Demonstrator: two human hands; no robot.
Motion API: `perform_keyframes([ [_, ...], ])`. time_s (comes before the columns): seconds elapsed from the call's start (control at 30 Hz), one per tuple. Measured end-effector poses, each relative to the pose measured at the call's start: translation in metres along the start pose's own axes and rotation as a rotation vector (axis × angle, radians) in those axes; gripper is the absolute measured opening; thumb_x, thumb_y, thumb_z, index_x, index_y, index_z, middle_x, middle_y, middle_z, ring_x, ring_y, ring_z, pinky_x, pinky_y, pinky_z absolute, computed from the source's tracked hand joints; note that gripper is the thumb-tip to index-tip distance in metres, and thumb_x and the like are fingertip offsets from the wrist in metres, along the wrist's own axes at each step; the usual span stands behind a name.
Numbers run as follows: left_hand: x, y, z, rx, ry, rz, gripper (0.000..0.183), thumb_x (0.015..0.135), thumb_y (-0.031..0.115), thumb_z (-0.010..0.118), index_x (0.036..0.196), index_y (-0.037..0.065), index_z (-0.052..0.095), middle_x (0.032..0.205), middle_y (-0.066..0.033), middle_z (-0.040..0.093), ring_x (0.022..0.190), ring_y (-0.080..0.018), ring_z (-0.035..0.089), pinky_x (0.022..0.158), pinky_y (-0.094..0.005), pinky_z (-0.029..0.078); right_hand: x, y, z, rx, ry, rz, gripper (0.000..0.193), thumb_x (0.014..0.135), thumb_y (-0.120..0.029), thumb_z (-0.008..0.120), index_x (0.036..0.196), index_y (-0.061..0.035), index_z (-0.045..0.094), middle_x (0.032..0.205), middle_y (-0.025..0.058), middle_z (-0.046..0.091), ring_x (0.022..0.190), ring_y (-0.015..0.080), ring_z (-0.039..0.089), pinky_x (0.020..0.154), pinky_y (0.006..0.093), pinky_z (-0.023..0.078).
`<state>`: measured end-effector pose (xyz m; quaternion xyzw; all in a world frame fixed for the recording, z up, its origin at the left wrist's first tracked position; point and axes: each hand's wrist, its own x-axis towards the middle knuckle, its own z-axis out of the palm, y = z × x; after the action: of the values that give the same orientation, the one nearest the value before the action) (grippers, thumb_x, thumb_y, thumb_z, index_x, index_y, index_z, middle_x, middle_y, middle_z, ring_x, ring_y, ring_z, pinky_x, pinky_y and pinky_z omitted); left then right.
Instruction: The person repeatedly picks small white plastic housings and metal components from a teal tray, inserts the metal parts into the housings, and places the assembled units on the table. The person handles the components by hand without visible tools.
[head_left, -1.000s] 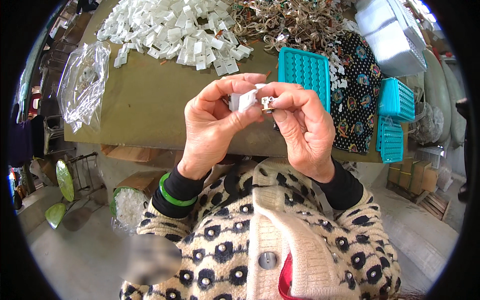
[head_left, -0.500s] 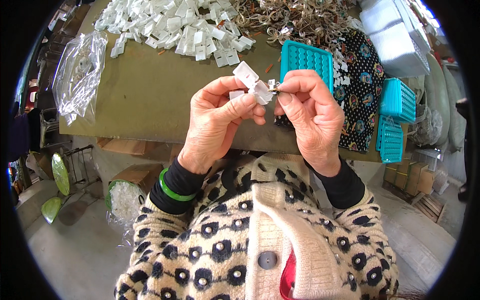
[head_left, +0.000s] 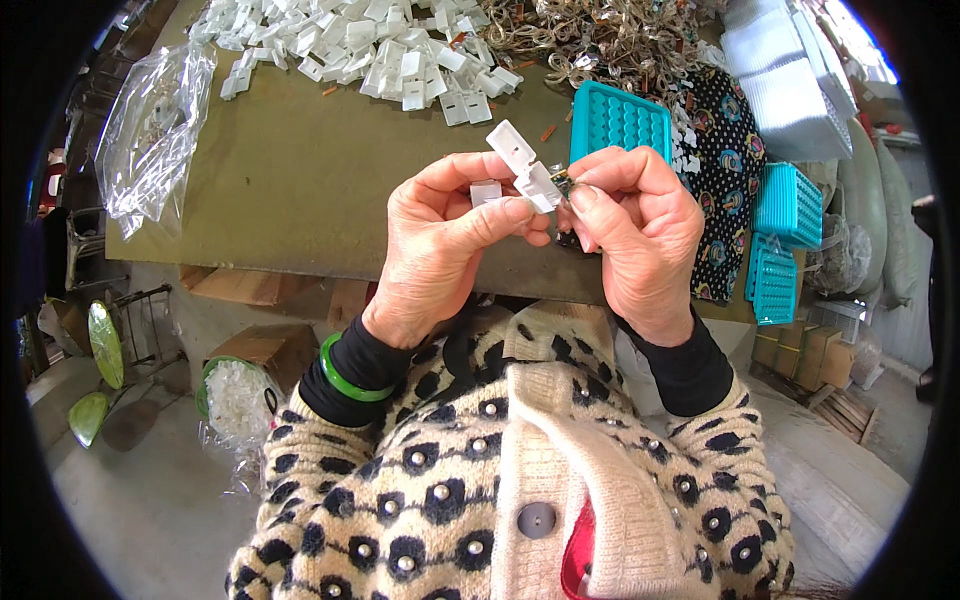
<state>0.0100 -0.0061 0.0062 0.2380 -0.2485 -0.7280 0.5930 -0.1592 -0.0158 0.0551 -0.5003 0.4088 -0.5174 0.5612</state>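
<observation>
My left hand (head_left: 435, 235) is closed around a small white hinged plastic case (head_left: 512, 147), its lid flipped up and its lower half tilted toward the right. Another white plastic piece (head_left: 485, 192) shows inside the curl of that hand's fingers. Between thumb and fingertips, my right hand (head_left: 650, 225) pinches a tiny dark and gold electronic part (head_left: 562, 181) at the right end of the case. Whether the part touches the case or sits inside it, I cannot tell. Both hands are above the table's near edge.
A heap of white plastic cases (head_left: 370, 50) lies at the back, beside tangled wires (head_left: 600, 35). Right of these are a teal dimpled tray (head_left: 622, 125), patterned black cloth (head_left: 722, 190) and stacked teal trays (head_left: 787, 205). A clear plastic bag (head_left: 155, 140) lies left on the green table (head_left: 290, 190).
Both hands have shifted slightly right with what they hold. The small part has turned in my right fingertips, showing its dark and gold side, and the white square seen on it earlier is hidden.
</observation>
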Motion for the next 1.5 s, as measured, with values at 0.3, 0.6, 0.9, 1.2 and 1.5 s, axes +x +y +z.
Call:
perform_keyframes([
  [0.3,-0.001,0.000,-0.003,0.110,-0.001,0.155,0.025,0.083,-0.008,0.070,0.107,-0.001,0.065,0.100,-0.0137,0.068,0.085,-0.0225,0.069,0.075,-0.0366,0.060,0.001,-0.012,0.009,-0.075,-0.040,0.192,0.008,0.092,-0.006,0.066,0.094,0.0000,0.061,0.078,0.0001,0.064,0.062,0.0017,0.051,0.055,0.0175,0.040],
  [0.6,0.005,-0.001,-0.008,0.167,-0.014,0.312,0.024,0.083,-0.011,0.069,0.106,-0.005,0.066,0.101,-0.0114,0.064,0.089,-0.0175,0.066,0.076,-0.0335,0.060,-0.001,0.001,0.024,-0.007,0.040,0.154,0.011,0.094,-0.008,0.065,0.099,0.0018,0.063,0.085,0.0053,0.068,0.068,0.0045,0.058,0.059,0.0180,0.044],
  [0.9,0.001,0.005,-0.004,0.104,0.092,0.190,0.024,0.082,-0.009,0.072,0.105,-0.002,0.066,0.097,-0.0081,0.068,0.084,-0.0136,0.067,0.078,-0.0267,0.057,0.000,0.014,0.027,-0.502,-0.033,-0.330,0.013,0.087,0.010,0.060,0.096,0.0014,0.062,0.090,0.0101,0.062,0.075,0.0151,0.065,0.066,0.0245,0.053],
  [1.2,0.000,0.008,0.013,0.349,0.276,0.216,0.018,0.083,-0.004,0.073,0.099,-0.001,0.065,0.089,-0.0051,0.069,0.076,-0.0095,0.065,0.070,-0.0231,0.054,0.001,0.025,0.028,-0.913,0.055,-0.784,0.028,0.076,0.017,0.062,0.097,-0.0013,0.063,0.089,0.0135,0.063,0.076,0.0245,0.062,0.064,0.0302,0.049],
  [1.5,-0.001,0.019,0.011,-0.141,0.164,-0.225,0.009,0.088,0.006,0.066,0.095,0.003,0.061,0.087,-0.0037,0.063,0.073,-0.0116,0.056,0.065,-0.0284,0.049,-0.002,0.017,0.025,-0.439,0.016,-0.327,0.010,0.089,0.009,0.060,0.093,0.0004,0.057,0.088,0.0054,0.057,0.070,0.0102,0.060,0.061,0.0225,0.048],
])
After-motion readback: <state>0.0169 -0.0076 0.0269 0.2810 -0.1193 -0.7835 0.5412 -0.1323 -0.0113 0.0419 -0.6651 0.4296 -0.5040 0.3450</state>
